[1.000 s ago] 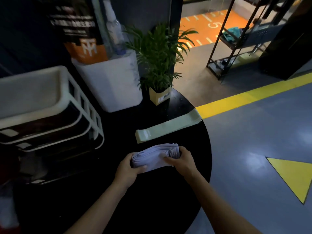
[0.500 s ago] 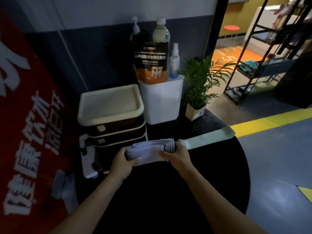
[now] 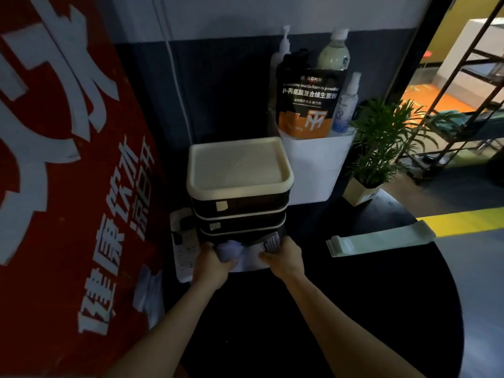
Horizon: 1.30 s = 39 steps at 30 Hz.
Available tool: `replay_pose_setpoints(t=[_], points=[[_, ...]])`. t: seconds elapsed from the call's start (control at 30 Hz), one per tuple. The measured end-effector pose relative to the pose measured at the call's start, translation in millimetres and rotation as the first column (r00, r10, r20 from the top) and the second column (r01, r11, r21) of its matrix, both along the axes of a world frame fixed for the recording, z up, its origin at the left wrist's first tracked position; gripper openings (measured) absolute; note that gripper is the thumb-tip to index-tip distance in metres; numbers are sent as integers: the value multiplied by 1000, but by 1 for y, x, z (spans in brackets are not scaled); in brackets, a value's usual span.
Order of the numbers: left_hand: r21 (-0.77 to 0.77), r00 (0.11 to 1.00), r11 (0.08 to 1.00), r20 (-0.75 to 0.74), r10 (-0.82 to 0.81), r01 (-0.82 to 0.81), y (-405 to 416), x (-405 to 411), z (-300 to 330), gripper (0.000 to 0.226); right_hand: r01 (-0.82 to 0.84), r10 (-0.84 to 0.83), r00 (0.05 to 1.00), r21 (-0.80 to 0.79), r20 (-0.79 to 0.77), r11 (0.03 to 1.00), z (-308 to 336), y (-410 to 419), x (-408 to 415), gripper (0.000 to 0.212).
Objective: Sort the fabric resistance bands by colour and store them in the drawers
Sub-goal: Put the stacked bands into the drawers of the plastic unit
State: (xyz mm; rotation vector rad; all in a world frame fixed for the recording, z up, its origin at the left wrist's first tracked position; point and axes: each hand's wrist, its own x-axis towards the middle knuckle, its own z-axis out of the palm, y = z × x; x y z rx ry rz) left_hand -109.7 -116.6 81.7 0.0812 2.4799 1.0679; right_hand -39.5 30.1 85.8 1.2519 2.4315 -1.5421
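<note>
Both hands hold one stack of pale lilac bands (image 3: 246,251) at the foot of the drawer unit (image 3: 240,197), which stands at the back left part of the round black bench (image 3: 354,309). The left hand (image 3: 211,264) is closed around the left end of the stack, with the fingers curled over the fabric. The right hand (image 3: 283,257) grips the right end, where the folded layers (image 3: 270,242) show as thin stripes above the fingers. The stack is pressed against the lowest drawer, just under the two upper drawers with their small pale labels; I cannot tell if the lowest drawer is open, because this place is dark. A second stack, the pale green bands (image 3: 380,238), lies flat near the right edge of the bench, well apart from the hands. Behind the drawer unit a white box (image 3: 313,170) holds a dark pouch (image 3: 306,105) and bottles, and a small potted plant (image 3: 381,148) stands just beside it at the back edge. A white power strip (image 3: 182,249) lies to the left of the drawer unit.
</note>
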Motion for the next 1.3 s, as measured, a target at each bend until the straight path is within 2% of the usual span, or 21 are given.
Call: replay_pose_setpoints(t=[0.1,0.17,0.23,0.3,0.43,0.57,0.73,0.8,0.87,0.93,1.0,1.3], points=[[-133,995,989,-59,-79,71,0,1,-2,62,-34,30,996,41,79,999,-6,-5,-7,38],[-191,972,974,-173,-159,126,-3,6,-2,61,-44,35,992,77,121,996,-8,-7,-9,40],[-198,913,963,-328,-242,184,-9,13,-4,54,-51,35,988,106,147,993,-10,-6,-10,42],[-183,852,943,-408,-329,277,-16,20,-8,42,-62,41,987,136,154,989,-10,-6,-10,43],[-285,784,853,-343,-517,438,-27,28,-19,39,-110,82,988,224,133,968,-5,-7,-5,41],[-290,759,858,-403,-512,424,-25,29,-22,37,-215,193,977,389,95,896,-6,2,12,35],[-345,724,832,-414,-551,435,-21,28,-24,39,-331,399,916,504,-31,798,-17,8,41,47],[-345,712,829,-428,-556,440,-21,28,-25,39,-434,503,864,543,26,719,-22,8,45,52],[-340,709,830,-434,-556,442,-22,27,-27,45,-460,530,846,585,61,668,-27,9,45,44],[-357,682,824,-463,-566,441,-23,25,-28,54,-425,511,859,603,33,675,-29,11,43,33],[-401,653,813,-487,-579,422,-24,23,-27,49,-417,510,860,606,21,678,-29,14,39,28],[-435,649,801,-477,-593,411,-10,-7,-25,37,-388,474,880,574,-1,722,-25,31,10,23]])
